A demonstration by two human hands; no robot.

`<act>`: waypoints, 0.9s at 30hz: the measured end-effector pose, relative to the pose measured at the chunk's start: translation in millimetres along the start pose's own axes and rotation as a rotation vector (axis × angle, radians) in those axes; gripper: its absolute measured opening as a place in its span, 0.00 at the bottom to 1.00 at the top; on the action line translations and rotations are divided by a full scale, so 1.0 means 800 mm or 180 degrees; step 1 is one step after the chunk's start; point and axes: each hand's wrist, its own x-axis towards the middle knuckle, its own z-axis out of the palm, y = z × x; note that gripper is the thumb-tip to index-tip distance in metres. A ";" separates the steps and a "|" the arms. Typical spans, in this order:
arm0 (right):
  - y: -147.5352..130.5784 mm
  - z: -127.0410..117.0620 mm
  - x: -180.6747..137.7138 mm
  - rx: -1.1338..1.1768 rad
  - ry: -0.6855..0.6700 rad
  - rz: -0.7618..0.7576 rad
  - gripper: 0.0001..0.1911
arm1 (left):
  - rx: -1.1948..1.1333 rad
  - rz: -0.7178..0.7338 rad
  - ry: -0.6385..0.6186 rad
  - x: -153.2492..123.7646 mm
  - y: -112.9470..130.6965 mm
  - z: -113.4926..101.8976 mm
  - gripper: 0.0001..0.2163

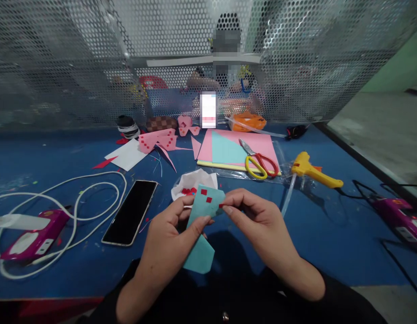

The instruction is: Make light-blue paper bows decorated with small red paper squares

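Note:
My left hand (172, 240) grips a folded light-blue paper cutout (208, 207) between thumb and fingers, and its lower flap hangs below the thumb. Two small red squares sit on the upper face of the paper. With thumb and index finger, my right hand (257, 220) pinches a small red paper square (221, 206) at the cutout's right edge; whether it touches the paper I cannot tell. Just behind the cutout is a crumpled white paper (198, 180) holding several red bits (188, 191), partly hidden by my left fingers.
Scissors (258, 162) lie on stacked coloured paper (228, 148). A yellow glue gun (314, 170) stands at right, its cord trailing off. At left are a phone (130, 213), a white cable (118, 193) and a magenta power strip (39, 236). Pink paper cutouts (157, 140) lie near the perforated metal screen (181, 31).

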 end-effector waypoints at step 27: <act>0.003 0.004 -0.005 -0.0267 0.0204 -0.0191 0.04 | 0.0454 0.0287 0.0315 -0.008 0.004 -0.005 0.03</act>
